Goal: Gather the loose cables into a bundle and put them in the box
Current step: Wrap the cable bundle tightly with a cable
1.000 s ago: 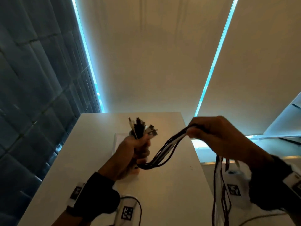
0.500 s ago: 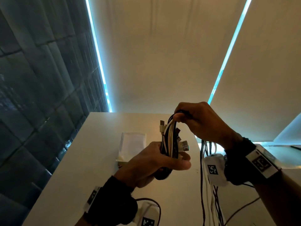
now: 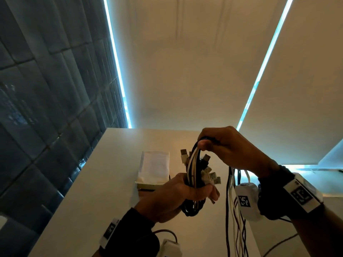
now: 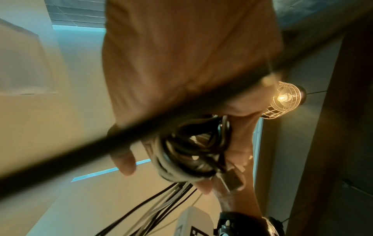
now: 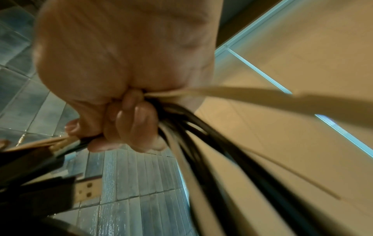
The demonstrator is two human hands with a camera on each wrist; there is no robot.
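Note:
A bundle of black and white USB cables [image 3: 194,169] is folded into a loop above the white table [image 3: 104,191]. My left hand [image 3: 178,193] grips the lower part of the loop, with several plugs [image 3: 213,178] sticking out to the right. My right hand [image 3: 222,145] grips the top bend of the loop, and the loose cable tails [image 3: 233,210] hang from it past the table's right edge. The box [image 3: 154,168], small, with a white lining, lies on the table just left of my hands. In the wrist views the coiled cables [image 4: 193,150] and cables [image 5: 201,127] fill each fist.
A dark tiled wall [image 3: 46,89] runs along the table's left side and light roller blinds [image 3: 185,62] hang behind it. A caged lamp [image 4: 284,99] shows in the left wrist view. A thin black wire [image 3: 167,232] from my wrist camera lies on the table near my left forearm.
My right hand has swung the cable length up and over toward my left hand, folding a stretched run into an upright loop. The left hand has turned and kept its grip.

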